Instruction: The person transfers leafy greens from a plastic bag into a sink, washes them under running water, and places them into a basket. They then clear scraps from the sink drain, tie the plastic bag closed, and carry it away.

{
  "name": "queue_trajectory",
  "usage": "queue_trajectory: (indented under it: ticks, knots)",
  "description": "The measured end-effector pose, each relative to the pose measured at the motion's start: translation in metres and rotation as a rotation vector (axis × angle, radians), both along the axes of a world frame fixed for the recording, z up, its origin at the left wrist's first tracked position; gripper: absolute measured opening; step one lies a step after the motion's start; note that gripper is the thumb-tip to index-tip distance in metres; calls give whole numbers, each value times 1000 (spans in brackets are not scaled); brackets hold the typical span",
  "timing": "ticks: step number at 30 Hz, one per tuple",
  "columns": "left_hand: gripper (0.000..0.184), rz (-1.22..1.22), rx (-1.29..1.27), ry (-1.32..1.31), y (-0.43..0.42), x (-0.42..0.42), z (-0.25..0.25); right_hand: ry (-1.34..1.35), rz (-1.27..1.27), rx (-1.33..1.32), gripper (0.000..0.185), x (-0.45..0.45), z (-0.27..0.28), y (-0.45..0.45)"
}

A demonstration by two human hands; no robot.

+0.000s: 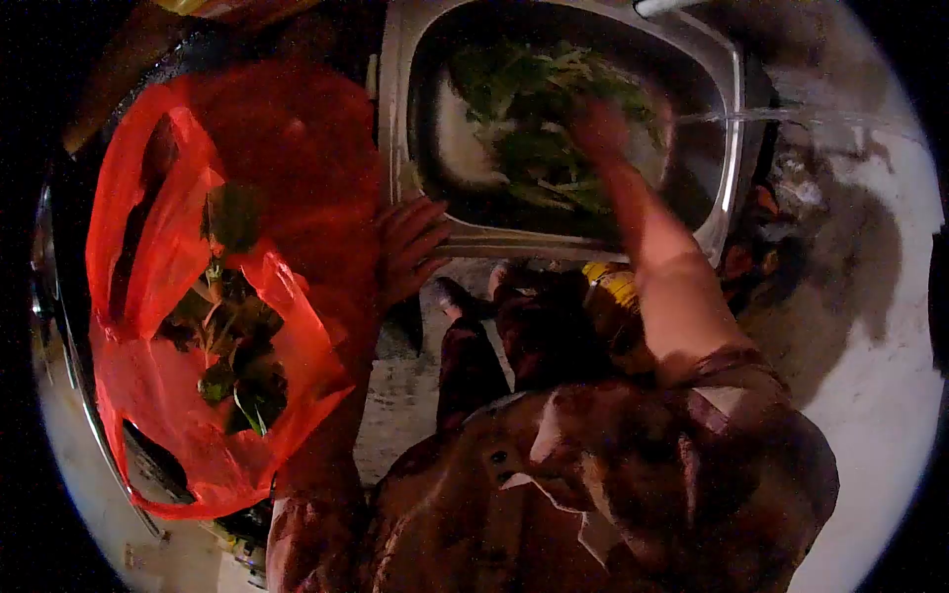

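Leafy greens [554, 163] with long stems lie in a metal sink basin [417, 212]. My right hand [598, 128] reaches down among them, smeared by motion, so its fingers and anything in them cannot be made out. At the sink's near left corner rests my left hand [413, 247], fingers stretched out over the rim and holding nothing. Beside my left arm sits a red plastic bag [208, 395], its mouth open and more leafy stems [232, 326] showing inside.
A yellow object [613, 285] stands below the sink, partly behind my right arm. My feet and legs [470, 346] show on the floor beneath. Along the right runs a pale wall [860, 395] with a dark shadow. Dim light hides much detail.
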State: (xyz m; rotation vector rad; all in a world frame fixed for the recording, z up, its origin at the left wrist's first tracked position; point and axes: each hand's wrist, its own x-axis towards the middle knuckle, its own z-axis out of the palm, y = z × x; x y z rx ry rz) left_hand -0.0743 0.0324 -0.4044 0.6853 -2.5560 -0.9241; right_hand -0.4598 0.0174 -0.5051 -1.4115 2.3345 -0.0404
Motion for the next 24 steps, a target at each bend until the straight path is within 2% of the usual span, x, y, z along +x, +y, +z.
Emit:
queue_trajectory:
  ticks: [1, 5, 7, 8, 10, 11, 13, 14, 16, 17, 18, 20, 21, 24]
  knots:
    - [51, 14, -4, 7, 1, 1, -3, 45, -171, 27, 64, -17, -2, 10]
    - [50, 26, -23, 35, 8, 3, -9, 175, 195, 34, 68, -119, -44, 76]
    - [49, 22, -28, 35, 9, 2, -9, 146, 91, 44, 68, -128, -34, 83]
    - [49, 23, -28, 35, 10, 2, -7, 40, -86, 28, 68, -119, 4, 72]
    - [49, 22, -31, 33, 7, 1, -9, 221, -79, -125, 66, -132, -46, 68]
    - [48, 23, -31, 33, 7, 0, -9, 428, 52, -174, 68, -129, -118, 69]
    - [48, 29, -37, 23, 4, -3, -8, 380, 183, -192, 71, -63, -131, 48]
    - [47, 29, -41, 14, 3, -5, -4, 138, 175, -162, 73, -16, -75, 30]
    - [47, 30, -47, -21, 4, -9, -1, -135, 243, 24, 74, 10, -24, 12]
    - [48, 35, -48, -21, 6, -6, -9, -264, 193, 37, 75, 12, -12, 10]
    - [48, 38, -44, -25, 7, -4, -13, -390, 135, 51, 75, 13, 1, 7]
    - [49, 23, -76, -55, 4, -7, 6, -619, -177, -87, 75, 0, 15, 23]
    - [50, 15, -96, -71, 2, -9, 11, -642, -242, -126, 76, -19, 20, 31]
    - [50, -20, -62, 28, 0, -5, 0, -294, -181, -227, 81, -89, -8, 56]
